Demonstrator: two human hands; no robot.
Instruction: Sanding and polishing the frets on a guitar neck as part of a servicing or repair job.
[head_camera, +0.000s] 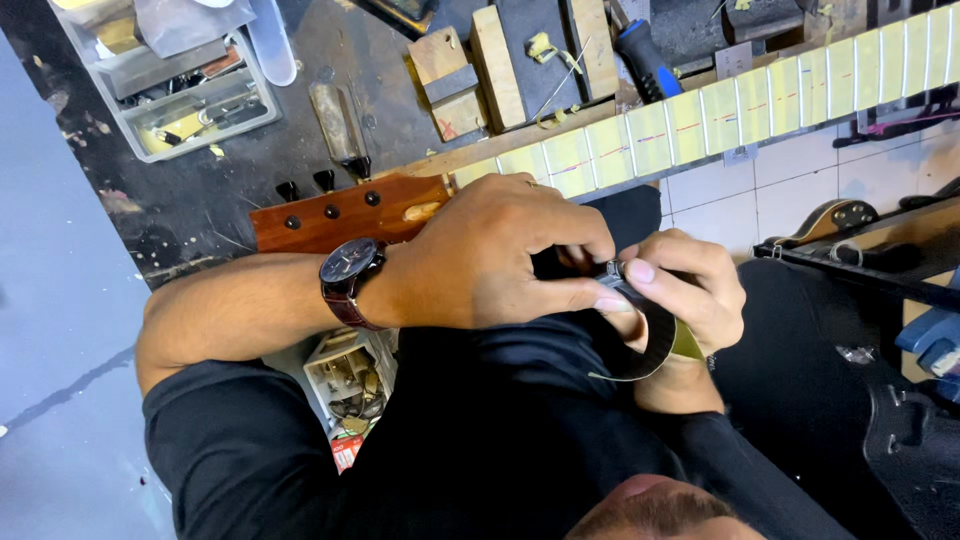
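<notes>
Two hands meet at the centre of the frame, just right of the middle, over the person's dark-clothed lap. The left hand (490, 255), with a dark-faced watch (349, 265) on a brown strap at its wrist, comes in from the left and lies over the top; its thumb and fingers are pressed together onto the near end of a dark strip (650, 345). The right hand (690, 290) comes up from below and curls round the same strip from the right, thumb on top, next to a small shiny metal piece (613, 268) — possibly a clip or a ferrule, but the view is too tight to tell.

From that shared pinch the strip curves away downward and to the right, bending under the right hand in an arc toward the lower middle of the frame, with a yellowish-green face showing at its outer edge. So its long axis runs from the pinch at centre out to the lower right, and the right hand is nearer to the free length, while the left hand only covers the starting end.

Behind the hands, a guitar neck (720, 110) crosses the frame from the reddish wooden headstock (345, 212) at centre left up to the upper right corner — its fretboard is masked in pale tape between the frets. It lies on the cluttered dark table (250, 170), well clear of both grips. A grey parts tray (190, 100) sits at upper left, and wooden blocks (500, 65) lie at top centre.
</notes>
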